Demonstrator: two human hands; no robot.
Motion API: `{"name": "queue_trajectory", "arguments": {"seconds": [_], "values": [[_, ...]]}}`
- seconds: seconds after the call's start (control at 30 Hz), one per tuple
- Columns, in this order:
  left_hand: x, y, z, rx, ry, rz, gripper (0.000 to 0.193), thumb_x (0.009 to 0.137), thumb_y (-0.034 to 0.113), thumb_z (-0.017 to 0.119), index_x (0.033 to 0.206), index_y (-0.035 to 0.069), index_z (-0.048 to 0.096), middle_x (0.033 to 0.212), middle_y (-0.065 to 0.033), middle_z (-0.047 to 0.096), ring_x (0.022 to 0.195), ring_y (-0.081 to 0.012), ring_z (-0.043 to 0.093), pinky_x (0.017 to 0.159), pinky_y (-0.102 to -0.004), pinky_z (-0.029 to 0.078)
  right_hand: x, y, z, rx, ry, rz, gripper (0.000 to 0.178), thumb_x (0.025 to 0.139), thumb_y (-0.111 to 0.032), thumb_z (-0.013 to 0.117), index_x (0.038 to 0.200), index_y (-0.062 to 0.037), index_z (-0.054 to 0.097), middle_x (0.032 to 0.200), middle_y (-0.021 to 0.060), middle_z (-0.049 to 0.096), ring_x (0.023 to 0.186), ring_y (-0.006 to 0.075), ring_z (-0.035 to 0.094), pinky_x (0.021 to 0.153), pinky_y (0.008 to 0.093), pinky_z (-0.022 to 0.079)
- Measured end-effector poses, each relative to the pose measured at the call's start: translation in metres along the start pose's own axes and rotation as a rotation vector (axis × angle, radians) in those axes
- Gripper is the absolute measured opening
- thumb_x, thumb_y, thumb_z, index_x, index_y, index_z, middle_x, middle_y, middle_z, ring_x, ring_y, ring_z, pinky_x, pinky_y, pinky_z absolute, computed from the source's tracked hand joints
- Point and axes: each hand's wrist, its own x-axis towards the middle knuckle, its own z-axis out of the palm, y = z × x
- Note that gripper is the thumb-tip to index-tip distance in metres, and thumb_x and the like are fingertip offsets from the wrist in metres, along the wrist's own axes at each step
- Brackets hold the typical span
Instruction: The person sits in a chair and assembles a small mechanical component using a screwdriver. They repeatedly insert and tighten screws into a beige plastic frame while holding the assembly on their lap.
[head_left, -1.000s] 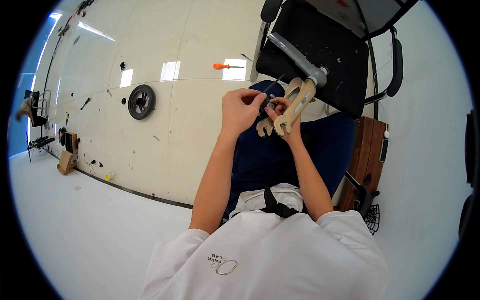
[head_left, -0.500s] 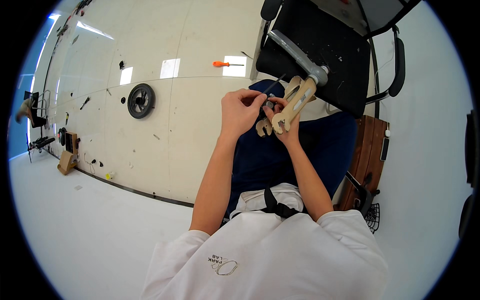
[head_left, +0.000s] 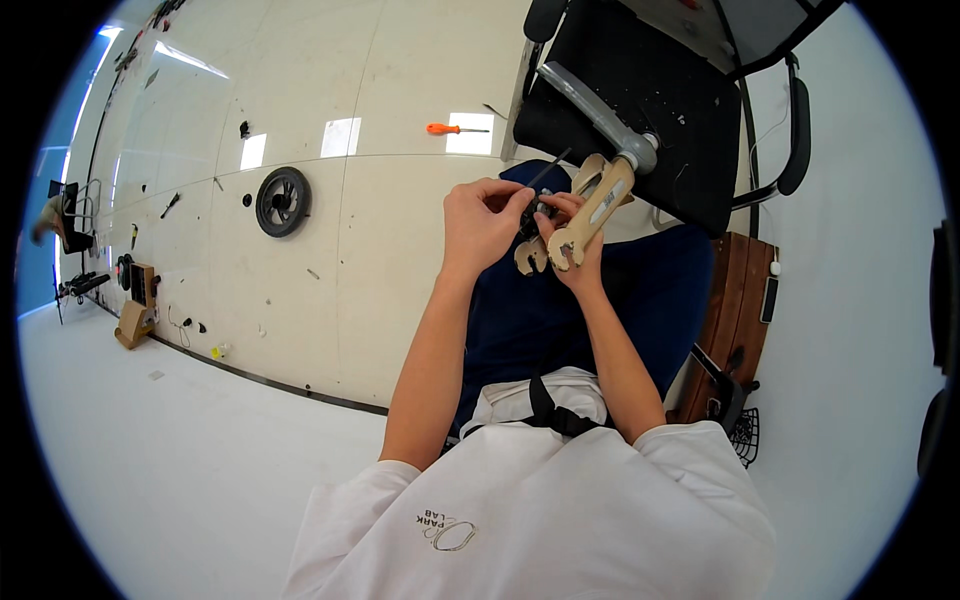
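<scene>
My left hand [head_left: 483,222] is closed, its thumb and forefinger pinching a thin dark rod [head_left: 551,170] that slants up to the right. My right hand [head_left: 582,262] grips a beige wheel fork [head_left: 606,203] with chipped paint at its slotted ends. From the fork's crown a grey steerer tube [head_left: 590,103] reaches over the black chair seat. Between my hands, above my dark blue trousers, sits a small dark part [head_left: 530,222] that the fingers partly cover. Its kind cannot be made out.
A black office chair [head_left: 690,165] stands ahead, with specks on its seat. On the tiled floor to the left lie a black wheel [head_left: 266,192] and an orange-handled screwdriver [head_left: 441,129]. At the right is a brown wooden box [head_left: 733,300]; a cardboard box [head_left: 131,326] lies far left.
The fork has shifted very slightly to the right, and the fingers of my right hand have moved a little. My left hand stays almost still with the rod.
</scene>
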Motion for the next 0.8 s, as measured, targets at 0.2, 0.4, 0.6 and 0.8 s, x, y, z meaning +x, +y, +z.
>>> {"name": "queue_trajectory", "arguments": {"seconds": [0.2,0.4,0.6,0.8], "values": [[0.0005,-0.0026,0.0015,-0.023,0.020,0.022,0.018,0.083,0.015,0.075,0.088,-0.002,0.076,0.076,-0.0131,0.074,0.067,-0.0168,0.070,0.065,-0.0281,0.055,-0.0006,-0.0002,-0.0032,-0.007,-0.052,-0.007,0.025,0.085,-0.003,0.073,0.110,-0.0019,0.070,0.108,0.0051,0.057,0.075,0.0107,0.056,0.069,0.0260,0.048],[-0.0009,-0.0001,0.0005,-0.008,0.000,0.000,0.018,0.084,0.013,0.076,0.090,-0.004,0.076,0.079,-0.0104,0.074,0.072,-0.0125,0.068,0.068,-0.0258,0.053,0.0003,0.0008,-0.0031,-0.035,-0.066,-0.011,0.024,0.086,-0.002,0.073,0.109,-0.0029,0.071,0.106,0.0040,0.053,0.076,0.0119,0.055,0.070,0.0269,0.047],[-0.0009,-0.0005,0.0010,-0.012,-0.006,-0.005,0.018,0.084,0.013,0.076,0.091,-0.004,0.076,0.078,-0.0105,0.074,0.072,-0.0123,0.068,0.067,-0.0256,0.053,0.0007,0.0011,-0.0006,-0.033,-0.048,-0.014,0.023,0.086,-0.004,0.071,0.109,-0.0033,0.070,0.107,0.0060,0.054,0.078,0.0139,0.056,0.072,0.0281,0.048],[-0.0016,0.0007,0.0004,-0.011,-0.004,0.006,0.018,0.084,0.013,0.076,0.091,-0.004,0.075,0.078,-0.0105,0.074,0.071,-0.0119,0.068,0.068,-0.0254,0.053,-0.0002,-0.0003,-0.0008,0.004,-0.049,0.036,0.023,0.089,-0.007,0.071,0.111,-0.0024,0.070,0.112,0.0080,0.057,0.081,0.0143,0.058,0.074,0.0289,0.049]]}}
